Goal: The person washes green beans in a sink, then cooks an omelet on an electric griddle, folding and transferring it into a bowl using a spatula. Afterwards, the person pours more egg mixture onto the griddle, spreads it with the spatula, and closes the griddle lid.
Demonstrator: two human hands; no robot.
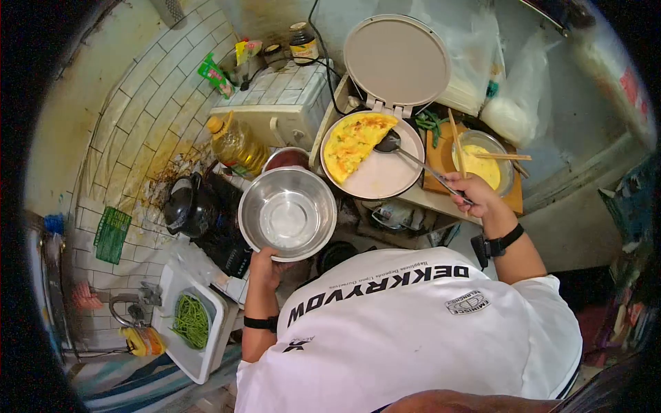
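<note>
Holding one metal bowl [286,213] by its near rim in the left hand [266,268], closed on the metal; cannot tell whether anything supports it from below. Gripping one dark-headed spoon [421,163] by its handle in the right hand [476,194], also closed. At the spoon's head, touching along one edge, one folded omelette [352,146], on the left part of one round pan [382,179]. Behind the pan, one round lid [397,58], raised on its hinge.

To the right, one glass bowl [511,180] with yellow liquid, on one wooden board [434,180]. At least two chopsticks: one across the glass bowl, another running past the right hand; cannot tell whether also gripped. To the left, just beyond the metal bowl, one reddish bowl [286,157], partly hidden, and one oil jug [237,146]. Farther back, two jars. Lower left, one pile of green beans [191,321] in one white basin [219,329].
</note>
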